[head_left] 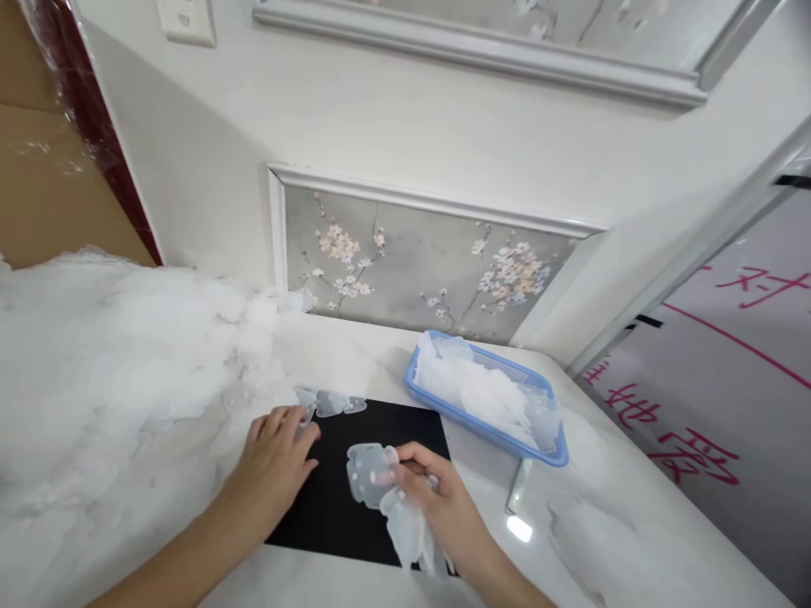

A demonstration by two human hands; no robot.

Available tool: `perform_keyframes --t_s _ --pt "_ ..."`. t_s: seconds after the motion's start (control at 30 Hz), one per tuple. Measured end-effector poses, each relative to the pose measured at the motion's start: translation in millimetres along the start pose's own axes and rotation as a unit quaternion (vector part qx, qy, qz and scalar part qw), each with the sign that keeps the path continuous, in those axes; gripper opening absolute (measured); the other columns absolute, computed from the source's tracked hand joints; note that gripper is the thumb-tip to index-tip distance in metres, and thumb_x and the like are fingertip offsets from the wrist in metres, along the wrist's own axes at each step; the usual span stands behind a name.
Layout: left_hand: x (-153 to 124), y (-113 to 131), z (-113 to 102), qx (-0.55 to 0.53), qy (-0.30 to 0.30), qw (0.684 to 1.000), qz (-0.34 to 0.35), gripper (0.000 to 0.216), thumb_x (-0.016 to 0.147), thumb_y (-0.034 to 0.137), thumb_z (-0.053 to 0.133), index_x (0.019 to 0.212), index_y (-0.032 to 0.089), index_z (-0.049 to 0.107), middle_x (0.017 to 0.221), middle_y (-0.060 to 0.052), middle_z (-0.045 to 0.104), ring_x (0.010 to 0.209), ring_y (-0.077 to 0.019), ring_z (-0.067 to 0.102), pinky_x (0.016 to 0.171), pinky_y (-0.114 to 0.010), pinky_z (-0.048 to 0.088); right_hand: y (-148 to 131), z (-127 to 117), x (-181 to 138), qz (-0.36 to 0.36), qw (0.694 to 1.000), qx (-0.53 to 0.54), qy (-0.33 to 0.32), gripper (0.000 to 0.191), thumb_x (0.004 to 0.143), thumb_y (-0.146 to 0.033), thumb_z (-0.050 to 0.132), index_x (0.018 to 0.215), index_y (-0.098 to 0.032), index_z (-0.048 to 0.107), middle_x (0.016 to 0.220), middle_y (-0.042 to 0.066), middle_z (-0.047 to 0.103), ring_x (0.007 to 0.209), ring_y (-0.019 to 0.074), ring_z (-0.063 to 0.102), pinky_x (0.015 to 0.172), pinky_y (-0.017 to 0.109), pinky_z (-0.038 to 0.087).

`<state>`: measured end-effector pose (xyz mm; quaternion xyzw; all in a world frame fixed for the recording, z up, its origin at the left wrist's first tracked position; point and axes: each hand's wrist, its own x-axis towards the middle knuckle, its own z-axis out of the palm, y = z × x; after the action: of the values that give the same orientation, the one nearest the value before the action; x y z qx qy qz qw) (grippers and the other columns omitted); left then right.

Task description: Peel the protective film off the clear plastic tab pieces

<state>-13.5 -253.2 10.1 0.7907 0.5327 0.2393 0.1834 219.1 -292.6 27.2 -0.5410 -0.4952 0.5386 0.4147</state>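
My right hand (437, 494) is closed on several thin, translucent plastic pieces (373, 475) with notched edges. One piece is pinched flat between thumb and fingertips, while others hang below the palm over a black mat (361, 540). At the mat's left edge lies my left hand (279, 447), palm down, thumb apart from the fingers. Its fingertips are beside a few similar loose pieces (333, 404) at the mat's top edge. Whether they touch one is hidden. The left forearm passes along a large heap of translucent pieces (127, 363).
A blue plastic basket (481, 426) holding more translucent pieces stands behind the mat, to the right. Beside it, a small shiny strip (519, 487) lies on the white marbled table (608, 498). A wall with a framed floral panel (405, 262) bounds the back; a whiteboard (728, 405) stands at right.
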Motion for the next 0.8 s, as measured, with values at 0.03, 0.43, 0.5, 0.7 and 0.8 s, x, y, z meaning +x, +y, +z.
perform_keyframes --t_s 0.03,0.43,0.5,0.7,0.8 --pt "1 -5 -2 0.080 0.003 0.997 0.009 0.018 0.079 0.013 0.051 0.090 0.021 0.061 0.110 -0.013 0.057 0.107 -0.0329 0.047 0.088 -0.048 0.035 -3 -1 0 0.029 0.999 0.037 -0.003 0.031 0.074 -0.048 0.071 0.082 -0.019 0.068 0.068 0.002 0.068 0.058 0.0147 0.054 0.056 0.025 0.038" --pt "11 -31 -11 0.109 -0.043 0.992 0.036 0.012 0.064 0.009 0.053 0.060 0.020 0.054 0.093 -0.008 0.055 0.086 -0.0238 0.046 0.065 -0.031 0.034 -9 -5 1 0.119 0.980 0.158 -0.034 0.030 0.065 -0.039 0.077 0.087 -0.019 0.069 0.058 -0.002 0.060 0.049 0.0111 0.045 0.050 0.022 0.031" --pt "14 -26 -13 0.049 -0.016 0.998 0.038 0.013 0.073 0.016 0.053 0.062 0.021 0.055 0.094 -0.007 0.058 0.091 -0.0254 0.047 0.073 -0.035 0.036 -7 -5 2 0.112 0.981 0.156 -0.037 0.030 0.066 -0.040 0.076 0.085 -0.019 0.068 0.060 -0.002 0.060 0.051 0.0115 0.046 0.050 0.022 0.031" --pt "8 14 -22 -0.284 -0.052 0.953 -0.093 0.023 0.087 0.044 0.053 0.076 0.023 0.050 0.114 -0.005 0.063 0.112 -0.0273 0.051 0.091 -0.038 0.035 0 -10 7 0.049 0.996 0.067 0.025 0.034 0.068 -0.050 0.071 0.069 -0.018 0.061 0.059 -0.003 0.051 0.053 0.0113 0.041 0.053 0.024 0.031" --pt "1 23 -17 -0.455 -0.108 0.865 -0.182 0.032 0.086 0.053 0.054 0.081 0.023 0.045 0.107 -0.005 0.067 0.101 -0.0242 0.058 0.084 -0.034 0.039 1 -12 7 -0.021 0.998 -0.058 0.017 0.039 0.077 -0.050 0.062 0.058 -0.019 0.046 0.056 -0.004 0.039 0.053 0.0114 0.035 0.052 0.025 0.028"
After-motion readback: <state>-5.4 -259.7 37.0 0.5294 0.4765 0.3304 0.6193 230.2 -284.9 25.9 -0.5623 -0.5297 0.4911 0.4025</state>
